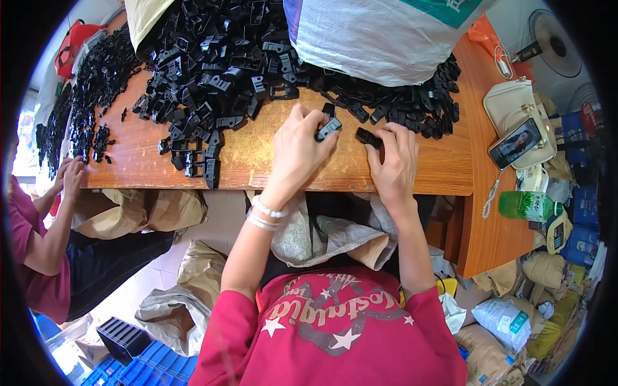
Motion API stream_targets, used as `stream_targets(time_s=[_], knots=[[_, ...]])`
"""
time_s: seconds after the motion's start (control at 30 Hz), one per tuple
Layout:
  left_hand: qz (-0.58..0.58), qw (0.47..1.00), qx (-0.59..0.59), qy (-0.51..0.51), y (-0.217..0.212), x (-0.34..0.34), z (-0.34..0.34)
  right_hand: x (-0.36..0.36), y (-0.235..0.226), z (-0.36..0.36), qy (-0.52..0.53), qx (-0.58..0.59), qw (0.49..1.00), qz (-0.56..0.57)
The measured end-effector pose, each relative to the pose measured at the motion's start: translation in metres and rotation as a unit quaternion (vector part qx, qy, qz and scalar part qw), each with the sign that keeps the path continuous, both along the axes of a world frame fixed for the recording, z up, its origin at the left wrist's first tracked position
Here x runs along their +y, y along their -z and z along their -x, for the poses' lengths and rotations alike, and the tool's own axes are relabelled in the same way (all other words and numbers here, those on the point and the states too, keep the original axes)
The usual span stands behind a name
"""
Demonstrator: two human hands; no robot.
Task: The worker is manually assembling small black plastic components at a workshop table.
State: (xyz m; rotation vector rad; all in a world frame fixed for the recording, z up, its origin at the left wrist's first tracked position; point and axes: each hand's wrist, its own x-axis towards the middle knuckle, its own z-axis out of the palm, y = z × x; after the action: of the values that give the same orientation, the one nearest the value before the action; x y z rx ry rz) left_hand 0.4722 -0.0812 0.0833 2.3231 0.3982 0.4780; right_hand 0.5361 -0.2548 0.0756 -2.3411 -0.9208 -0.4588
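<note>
Over the worn middle of the wooden table [254, 161], my left hand [299, 145] is closed on a small black plastic part [329, 127], whose ribbed face catches the light. To its right, my right hand [394, 161] pinches another black plastic part [367, 137] between thumb and fingers. The two parts are held a short way apart. Beyond my hands lies a big heap of similar black parts [222, 80], some of them open frames. More black pieces [425, 106] lie to the far right, under a white woven sack [367, 45].
At the left, a co-worker's hands [69, 177] rest by the table edge near a pile of small black pieces [84, 119]. On the right side table are a phone [515, 143] against a cream handbag [508, 103], and a green bottle [528, 206]. An open sack [335, 238] lies across my lap.
</note>
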Motion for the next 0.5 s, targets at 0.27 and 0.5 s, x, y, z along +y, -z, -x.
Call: stream_targets(time_s=[0.27, 0.5], knots=[[-0.025, 0.996, -0.065, 0.062, -0.004, 0.007, 0.023, 0.007, -0.004, 0.020, -0.057, 0.256, 0.944, -0.199], [-0.006, 0.991, -0.086, 0.100, 0.002, 0.006, 0.036, 0.035, 0.000, 0.014, -0.169, 0.443, 0.830, -0.293]])
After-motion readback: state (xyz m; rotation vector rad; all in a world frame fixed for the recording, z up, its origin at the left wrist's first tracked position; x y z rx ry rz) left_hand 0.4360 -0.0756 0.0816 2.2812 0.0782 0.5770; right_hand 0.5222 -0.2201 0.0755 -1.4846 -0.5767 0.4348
